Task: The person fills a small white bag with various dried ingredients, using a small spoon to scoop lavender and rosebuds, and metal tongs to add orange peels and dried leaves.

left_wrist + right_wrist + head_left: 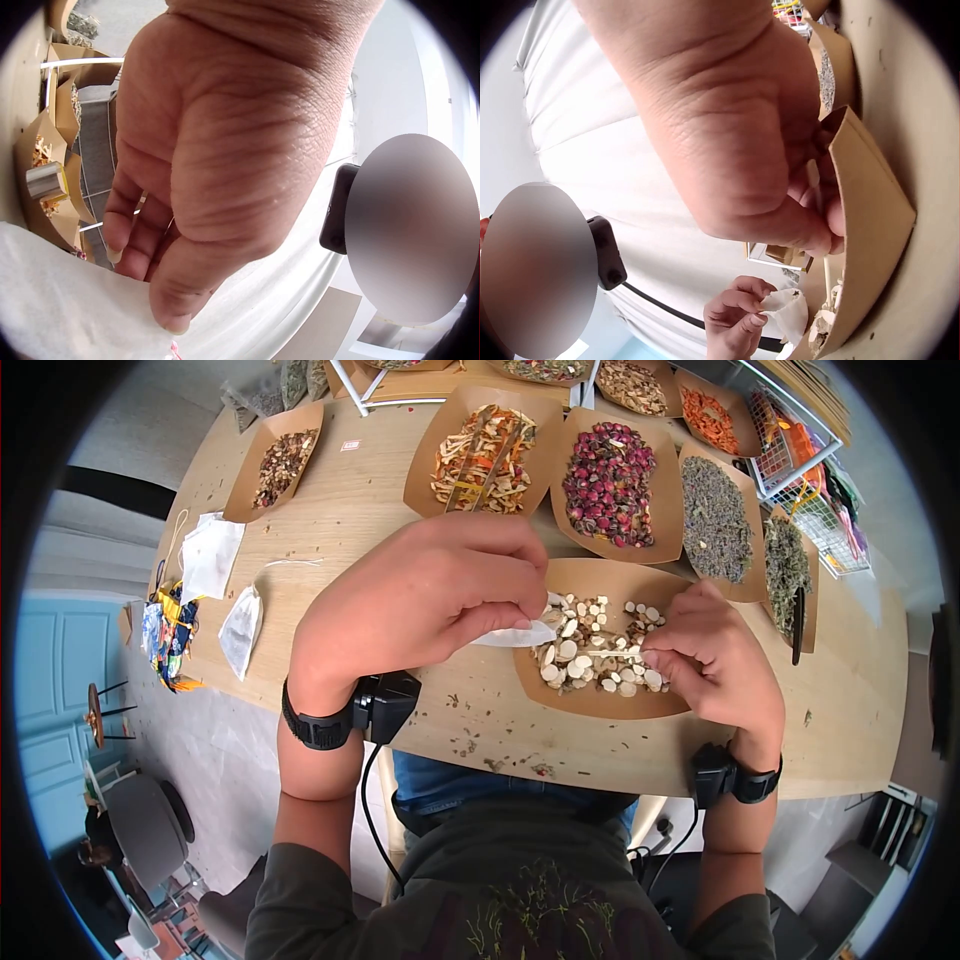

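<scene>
My left hand (430,585) pinches a small white tea bag (515,635) between thumb and fingers, at the left edge of a brown paper tray (610,707). The bag's pale fabric (67,300) fills the lower part of the left wrist view, and its mouth shows in the right wrist view. Pale round dried slices (572,652) lie in the tray. Over them, my right hand (715,650) pinches a thin pale stick (612,653) that points left. In the right wrist view, the tray's side wall (874,202) partly hides the fingertips.
Trays of dried rosebuds (608,480), orange-and-cream pieces with tongs (490,465), and greyish-purple herbs (715,520) stand behind. White bags (240,630) lie at left beside a patterned pouch (172,635). A wire basket (825,510) is at back right. Crumbs dot the front edge.
</scene>
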Available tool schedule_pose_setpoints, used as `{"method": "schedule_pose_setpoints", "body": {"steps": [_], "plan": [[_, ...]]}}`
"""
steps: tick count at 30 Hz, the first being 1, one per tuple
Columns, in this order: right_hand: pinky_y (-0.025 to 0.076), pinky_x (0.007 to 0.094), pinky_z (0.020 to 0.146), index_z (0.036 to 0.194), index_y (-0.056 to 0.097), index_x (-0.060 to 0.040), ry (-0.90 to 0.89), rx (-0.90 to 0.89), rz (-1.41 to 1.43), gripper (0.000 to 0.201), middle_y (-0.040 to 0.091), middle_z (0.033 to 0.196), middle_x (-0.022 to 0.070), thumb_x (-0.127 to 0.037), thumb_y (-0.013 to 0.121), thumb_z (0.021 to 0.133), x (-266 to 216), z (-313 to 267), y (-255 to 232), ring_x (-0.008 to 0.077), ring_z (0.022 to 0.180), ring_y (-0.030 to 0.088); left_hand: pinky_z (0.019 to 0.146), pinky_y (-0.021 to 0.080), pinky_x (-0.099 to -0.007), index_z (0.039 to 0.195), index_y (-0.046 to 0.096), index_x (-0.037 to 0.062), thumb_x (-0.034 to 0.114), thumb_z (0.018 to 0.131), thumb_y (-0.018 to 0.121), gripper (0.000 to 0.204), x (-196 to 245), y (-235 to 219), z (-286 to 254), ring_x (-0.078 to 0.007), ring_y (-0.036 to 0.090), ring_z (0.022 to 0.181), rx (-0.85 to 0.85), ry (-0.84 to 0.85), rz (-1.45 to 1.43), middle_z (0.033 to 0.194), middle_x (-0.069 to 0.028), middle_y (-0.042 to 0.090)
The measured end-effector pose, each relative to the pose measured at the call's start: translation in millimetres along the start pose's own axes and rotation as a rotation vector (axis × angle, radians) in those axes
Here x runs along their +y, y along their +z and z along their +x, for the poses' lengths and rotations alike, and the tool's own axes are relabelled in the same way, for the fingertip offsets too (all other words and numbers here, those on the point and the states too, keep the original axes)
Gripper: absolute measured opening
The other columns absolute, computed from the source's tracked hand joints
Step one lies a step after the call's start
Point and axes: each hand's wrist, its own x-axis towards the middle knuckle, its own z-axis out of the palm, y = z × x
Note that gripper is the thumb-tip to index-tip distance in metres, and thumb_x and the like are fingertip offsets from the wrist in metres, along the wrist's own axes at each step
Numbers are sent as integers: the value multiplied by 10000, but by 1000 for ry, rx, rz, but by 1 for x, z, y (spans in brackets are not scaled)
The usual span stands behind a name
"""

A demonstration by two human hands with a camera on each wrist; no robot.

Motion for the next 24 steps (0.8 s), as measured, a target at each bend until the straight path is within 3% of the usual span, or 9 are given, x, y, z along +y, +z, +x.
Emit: {"method": "schedule_pose_setpoints", "body": {"steps": [14,22,24], "plan": [[443,428,861,897,777,7,3,125,70,72,729,780,82,-17,816,841,-2,-2,-12,271,771,613,785,580,-393,983,753,31,-11,902,808,106,-3,-1,-1,-309,721,926,3,30,4,1086,-101,718],[439,409,836,920,797,-15,-171,315,-164,109,745,820,89,3,813,813,-17,9,-2,279,781,613,794,581,-397,972,753,29,-13,892,816,110,-2,-1,1,-311,722,937,-4,33,3,1078,-101,720],[437,412,822,921,796,-14,-105,331,-184,120,744,824,94,22,799,807,-15,5,-11,279,779,616,796,580,-398,971,749,25,-16,889,812,110,-1,0,0,-307,722,937,11,23,-8,1079,-102,722]]}}
